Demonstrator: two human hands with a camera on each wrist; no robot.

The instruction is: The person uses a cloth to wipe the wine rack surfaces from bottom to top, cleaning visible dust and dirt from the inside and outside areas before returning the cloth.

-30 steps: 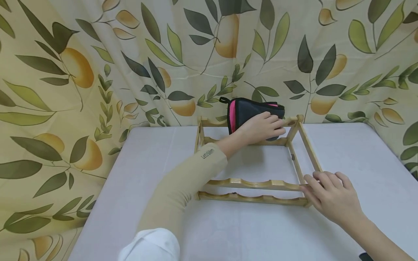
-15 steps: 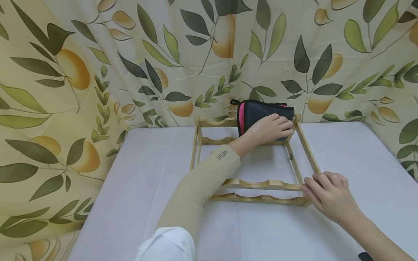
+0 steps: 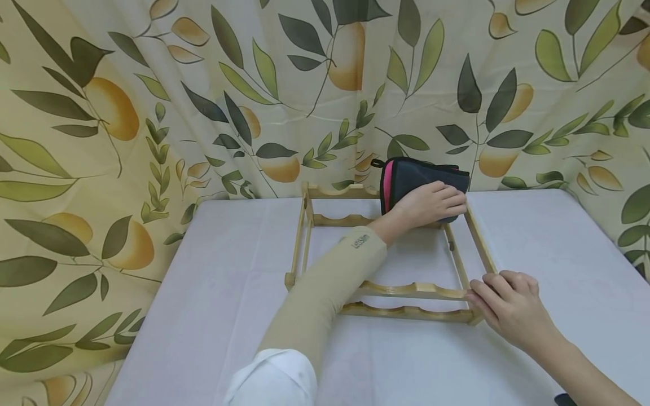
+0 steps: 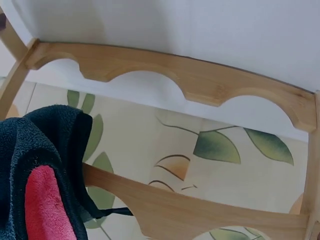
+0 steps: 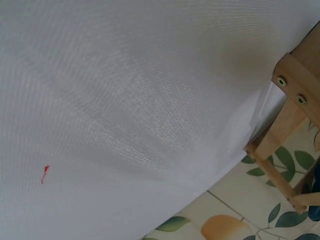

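My left hand (image 3: 429,204) holds a dark blue and pink cloth (image 3: 406,176) with black edging and a small loop. The cloth drapes over the far top rail of a wooden rack (image 3: 418,290) at its right end, covering that corner. In the left wrist view the cloth (image 4: 50,137) shows a fluffy weave and hangs over a scalloped rail (image 4: 185,207); the fingers are out of sight there. My right hand (image 3: 515,307) grips the rack's near right corner, its thumb toward the front rail. The right wrist view shows a rack corner (image 5: 295,87) with two screws.
The rack stands on a table (image 3: 244,316) under a white cloth. Behind the table hangs a leaf-and-fruit patterned curtain (image 3: 325,129). A small dark object (image 3: 563,399) shows at the bottom right edge, partly cut off.
My left hand has slid the cloth rightward along the far rail to the rack's far right corner. My right hand has stayed at the near right corner.
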